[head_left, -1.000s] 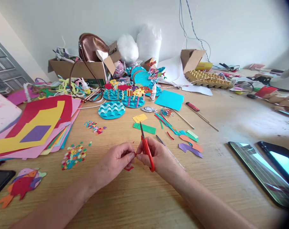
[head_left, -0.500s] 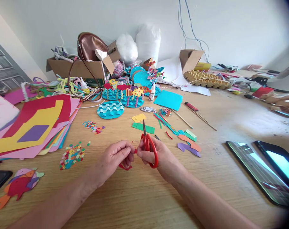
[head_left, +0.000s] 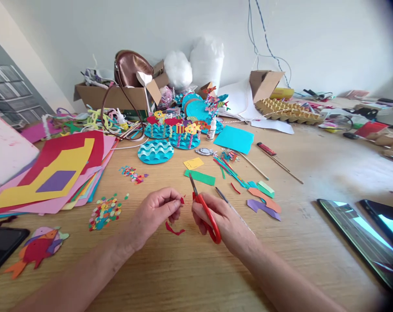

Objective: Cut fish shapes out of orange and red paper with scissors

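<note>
Pinching a tiny red paper piece (head_left: 182,200) between your left hand's (head_left: 156,212) fingertips, you grip red-handled scissors (head_left: 204,208) in your right hand (head_left: 220,219), blades closed just beside it. It looks flimsy; hold its edge lightly.

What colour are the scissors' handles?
Red, on the metal-bladed scissors in the right hand; head view.

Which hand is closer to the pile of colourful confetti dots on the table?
Left. The left hand lies just right of the confetti pile; the right hand, holding scissors, is farther right.
</note>
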Demonstrator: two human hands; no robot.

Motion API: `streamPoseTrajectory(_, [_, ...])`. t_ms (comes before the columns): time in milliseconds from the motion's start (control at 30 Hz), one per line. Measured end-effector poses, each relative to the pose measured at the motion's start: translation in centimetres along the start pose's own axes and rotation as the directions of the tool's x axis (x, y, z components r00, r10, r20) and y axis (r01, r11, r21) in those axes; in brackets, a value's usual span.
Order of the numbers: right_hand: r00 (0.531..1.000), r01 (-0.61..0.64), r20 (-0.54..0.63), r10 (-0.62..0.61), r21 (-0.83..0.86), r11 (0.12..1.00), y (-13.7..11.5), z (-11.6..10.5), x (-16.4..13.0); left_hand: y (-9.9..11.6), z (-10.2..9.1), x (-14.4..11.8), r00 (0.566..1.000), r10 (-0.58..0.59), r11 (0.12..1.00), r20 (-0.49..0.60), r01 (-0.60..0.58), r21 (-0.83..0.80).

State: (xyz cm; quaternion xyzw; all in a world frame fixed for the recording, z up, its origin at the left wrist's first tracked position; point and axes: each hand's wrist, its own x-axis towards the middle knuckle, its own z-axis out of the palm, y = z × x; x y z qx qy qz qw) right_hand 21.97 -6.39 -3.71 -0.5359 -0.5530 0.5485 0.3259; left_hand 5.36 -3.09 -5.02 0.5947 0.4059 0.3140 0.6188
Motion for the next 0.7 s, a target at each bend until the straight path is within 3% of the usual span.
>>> streamPoseTrajectory(200, [0.994, 0.084, 0.091, -0.065, -0.224, 0.971, 0.6, 0.2, -0.1, 0.7, -0.8, 0.1, 0.996, 0.034, 0.996, -0.086, -0.041, -0.084])
streamPoseTrajectory(700, [0.992, 0.104, 0.096, -0.081, -0.271, 0.957, 0.9, 0.5, 0.1, 0.4, -0.3, 0.1, 0.994, -0.007, 0.989, -0.113, -0.01, -0.145])
